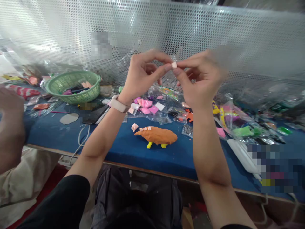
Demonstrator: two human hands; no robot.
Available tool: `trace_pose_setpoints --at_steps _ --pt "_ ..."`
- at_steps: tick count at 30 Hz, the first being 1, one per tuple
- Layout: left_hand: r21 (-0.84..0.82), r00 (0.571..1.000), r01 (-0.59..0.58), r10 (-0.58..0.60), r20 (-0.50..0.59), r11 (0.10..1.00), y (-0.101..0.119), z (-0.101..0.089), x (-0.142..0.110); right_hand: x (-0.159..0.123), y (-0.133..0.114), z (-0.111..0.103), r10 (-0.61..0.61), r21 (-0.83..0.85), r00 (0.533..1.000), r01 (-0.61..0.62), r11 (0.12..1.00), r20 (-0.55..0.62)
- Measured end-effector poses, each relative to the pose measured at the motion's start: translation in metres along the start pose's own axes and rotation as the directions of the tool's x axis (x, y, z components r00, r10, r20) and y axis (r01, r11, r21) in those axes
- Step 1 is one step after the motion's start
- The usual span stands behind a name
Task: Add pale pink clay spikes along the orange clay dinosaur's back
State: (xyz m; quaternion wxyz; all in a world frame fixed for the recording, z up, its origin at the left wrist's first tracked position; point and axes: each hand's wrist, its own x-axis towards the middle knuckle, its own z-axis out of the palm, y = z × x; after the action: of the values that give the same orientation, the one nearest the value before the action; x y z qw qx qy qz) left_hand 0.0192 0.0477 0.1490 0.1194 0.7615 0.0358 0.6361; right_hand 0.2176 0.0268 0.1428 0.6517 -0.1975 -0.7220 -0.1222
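Both my hands are raised above the blue table (124, 149). My left hand (143, 74) and my right hand (200, 79) pinch one small pale pink clay piece (174, 65) between thumbs and forefingers. A watch with a pale strap (118, 104) sits on my left wrist. Below on the table lies an orange clay animal (157, 135) with yellow feet and small pink bits on its back. A loose pink clay lump (134, 127) rests just left of it.
A green basket (73, 86) with clay packets stands at the back left. Clear bags of coloured clay (152, 106) litter the middle and right. A dark phone (94, 115) and white cable lie near the basket. Another person's arm (9, 127) is at the left edge. Perforated metal screen (166, 38) behind.
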Motion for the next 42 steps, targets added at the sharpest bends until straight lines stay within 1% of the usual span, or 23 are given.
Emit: trace_pose_setpoints --at_steps 3,6,9,13,18,19,22,23,24,25,27,29,31,33,34,35,36,37,39,40,41,42 --pt "0.056 0.996 0.067 -0.070 0.057 0.996 0.000 -0.001 -0.003 -0.002 0.001 -0.002 0.018 -0.087 1.000 -0.017 0.996 0.009" --pt "0.094 0.997 0.064 -0.067 0.031 0.994 -0.004 0.000 -0.006 -0.003 0.003 -0.003 0.023 -0.130 1.000 -0.020 0.991 0.020" --pt "0.119 0.999 0.041 -0.041 -0.001 0.992 -0.007 0.001 -0.007 -0.003 0.000 -0.004 0.027 -0.122 0.999 -0.023 0.992 0.038" --pt "0.140 0.999 0.052 -0.053 0.000 0.989 -0.003 0.001 -0.008 -0.004 -0.004 -0.003 -0.026 -0.118 1.000 0.027 0.993 0.010" --pt "0.129 0.999 0.037 -0.038 0.009 0.991 0.003 0.002 -0.007 -0.003 -0.003 0.000 -0.080 -0.129 0.997 0.077 0.989 -0.022" --pt "0.133 0.999 0.033 -0.035 0.011 0.991 0.003 0.002 -0.007 -0.003 -0.003 0.000 -0.081 -0.145 0.997 0.078 0.986 -0.010" --pt "0.128 0.999 0.042 -0.040 -0.015 0.991 0.003 0.005 -0.006 -0.004 0.000 0.000 -0.039 -0.204 0.999 0.042 0.978 0.016" --pt "0.116 0.999 0.049 -0.047 -0.025 0.992 0.003 0.006 -0.005 -0.004 0.003 0.000 -0.041 -0.199 0.999 0.042 0.979 0.010" --pt "0.099 0.998 0.054 -0.051 -0.031 0.994 0.003 0.007 -0.005 -0.005 0.007 0.001 -0.063 -0.181 0.998 0.058 0.982 -0.024" --pt "0.081 0.998 0.058 -0.056 -0.030 0.995 0.002 0.007 -0.004 -0.006 0.011 0.001 -0.050 -0.169 0.999 0.048 0.984 -0.009" --pt "0.048 0.997 0.072 -0.072 -0.006 0.996 0.001 0.006 -0.004 -0.007 0.018 0.002 -0.023 -0.157 1.000 0.024 0.987 0.009" --pt "0.021 0.993 0.111 -0.111 0.025 0.994 -0.001 0.005 -0.004 -0.008 0.019 0.002 -0.023 -0.161 1.000 0.025 0.987 0.014" --pt "-0.003 0.982 0.180 -0.179 0.063 0.984 -0.002 0.004 -0.004 -0.007 0.013 0.000 -0.058 -0.183 0.998 0.058 0.981 0.007" --pt "-0.027 0.967 0.236 -0.232 0.102 0.971 -0.002 0.004 -0.006 -0.006 0.003 -0.002 -0.121 -0.205 0.993 0.117 0.972 -0.006" --pt "-0.034 0.962 0.251 -0.246 0.118 0.967 -0.002 0.004 -0.006 -0.005 -0.002 -0.003 -0.174 -0.200 0.984 0.166 0.966 -0.023" --pt "-0.038 0.960 0.257 -0.250 0.127 0.966 -0.002 0.004 -0.007 -0.005 -0.005 -0.004 -0.274 -0.180 0.958 0.255 0.950 -0.089" --pt "-0.040 0.960 0.258 -0.251 0.128 0.965 -0.002 0.005 -0.007 -0.004 -0.007 -0.004 -0.288 -0.175 0.954 0.270 0.947 -0.087" --pt "-0.039 0.960 0.256 -0.250 0.124 0.966 -0.002 0.005 -0.007 -0.005 -0.007 -0.004 -0.253 -0.183 0.966 0.241 0.953 -0.047" --pt "-0.035 0.963 0.250 -0.245 0.114 0.967 -0.003 0.006 -0.007 -0.005 -0.004 -0.003 -0.259 -0.190 0.964 0.244 0.951 -0.063" --pt "-0.031 0.964 0.246 -0.241 0.112 0.969 -0.003 0.006 -0.008 -0.006 -0.001 -0.002 -0.227 -0.200 0.973 0.216 0.956 -0.034" --pt "-0.026 0.965 0.241 -0.237 0.113 0.970 -0.004 0.006 -0.008 -0.007 0.001 -0.001 -0.222 -0.202 0.974 0.208 0.957 -0.048" --pt "-0.019 0.966 0.238 -0.235 0.112 0.971 -0.004 0.006 -0.008 -0.007 0.002 -0.001 -0.186 -0.206 0.982 0.176 0.963 -0.031"
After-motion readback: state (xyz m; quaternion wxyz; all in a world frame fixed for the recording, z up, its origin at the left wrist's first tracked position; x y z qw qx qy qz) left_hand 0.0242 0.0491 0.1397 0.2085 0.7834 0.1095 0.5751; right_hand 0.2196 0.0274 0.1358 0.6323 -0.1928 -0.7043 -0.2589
